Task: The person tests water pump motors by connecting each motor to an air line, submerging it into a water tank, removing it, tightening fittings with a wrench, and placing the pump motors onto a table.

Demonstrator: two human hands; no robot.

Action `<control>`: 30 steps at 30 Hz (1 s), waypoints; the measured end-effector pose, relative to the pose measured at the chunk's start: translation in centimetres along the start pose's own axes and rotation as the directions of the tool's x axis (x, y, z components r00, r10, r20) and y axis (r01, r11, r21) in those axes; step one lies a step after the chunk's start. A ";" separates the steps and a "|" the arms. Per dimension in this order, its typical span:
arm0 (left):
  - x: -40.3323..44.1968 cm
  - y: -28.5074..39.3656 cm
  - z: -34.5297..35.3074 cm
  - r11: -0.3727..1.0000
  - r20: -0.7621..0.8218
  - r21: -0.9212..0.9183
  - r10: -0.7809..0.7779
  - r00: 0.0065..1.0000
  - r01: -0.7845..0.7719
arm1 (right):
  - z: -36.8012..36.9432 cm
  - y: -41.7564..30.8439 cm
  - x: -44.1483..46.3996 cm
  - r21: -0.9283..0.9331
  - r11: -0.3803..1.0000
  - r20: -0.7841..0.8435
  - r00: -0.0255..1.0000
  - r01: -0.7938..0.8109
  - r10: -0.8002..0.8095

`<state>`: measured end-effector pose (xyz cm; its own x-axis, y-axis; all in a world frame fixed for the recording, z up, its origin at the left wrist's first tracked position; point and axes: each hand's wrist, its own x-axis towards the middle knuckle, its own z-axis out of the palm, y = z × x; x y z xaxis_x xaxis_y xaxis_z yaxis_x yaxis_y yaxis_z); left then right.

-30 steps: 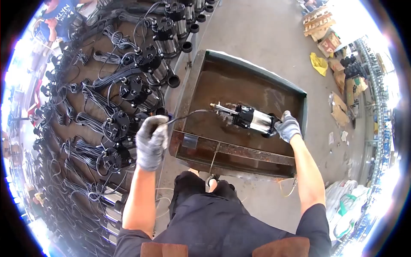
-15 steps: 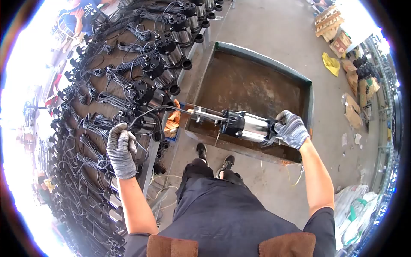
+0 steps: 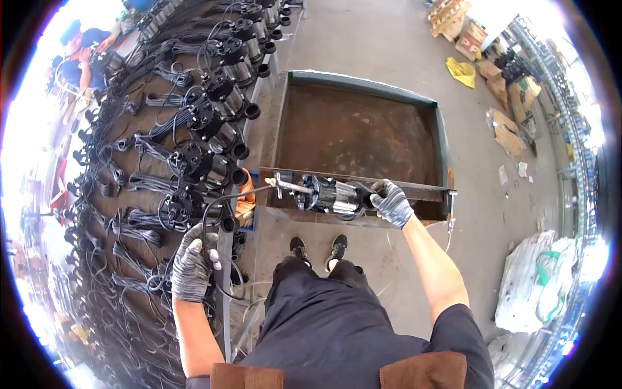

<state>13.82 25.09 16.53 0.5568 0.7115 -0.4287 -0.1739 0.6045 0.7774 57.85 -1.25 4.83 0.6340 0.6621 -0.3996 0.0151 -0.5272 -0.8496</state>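
A silver-and-black pump lies on its side over the near edge of a rusty metal tank. My right hand, in a grey glove, is closed round the pump's black right end. From the pump's left end, where a metal bracket sticks out, a black cable runs left and loops down. My left hand, gloved too, has its fingers closed on that cable beside the edge of the table full of pumps.
Rows of pumps with coiled cables cover the table at left. Orange cloth lies in a blue bin beside the tank. At right are a yellow bag, cardboard and white sacks. A person is at upper left.
The pump has come up out of the tank's water and towards my body, over the near edge, with my right hand on it. My left hand has moved down along the cable.
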 end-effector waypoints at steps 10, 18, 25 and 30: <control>3.5 -1.5 13.3 0.840 0.187 0.519 -0.291 0.938 0.157 | -2.6 4.6 -0.8 0.240 0.958 0.029 0.987 -0.158 0.155; 5.2 -3.6 18.6 0.914 0.182 0.407 -0.093 0.979 0.012 | -6.5 10.3 -5.7 -0.010 0.987 -0.354 0.923 0.158 -0.151; 5.0 -8.8 18.3 0.825 -0.039 0.564 -0.016 0.999 0.035 | -22.8 17.5 -18.2 0.663 0.745 -0.415 0.865 0.074 0.283; 4.6 -12.6 20.4 0.783 -0.244 0.621 0.223 0.944 -0.025 | -28.4 31.9 -16.1 0.792 0.609 -0.396 0.725 -0.040 0.563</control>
<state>35.17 13.46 14.12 0.2889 0.8936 -0.3436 0.3546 0.2335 0.9054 70.09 -43.90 -6.04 0.7746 -0.0279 -0.6318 -0.6286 0.0750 -0.7741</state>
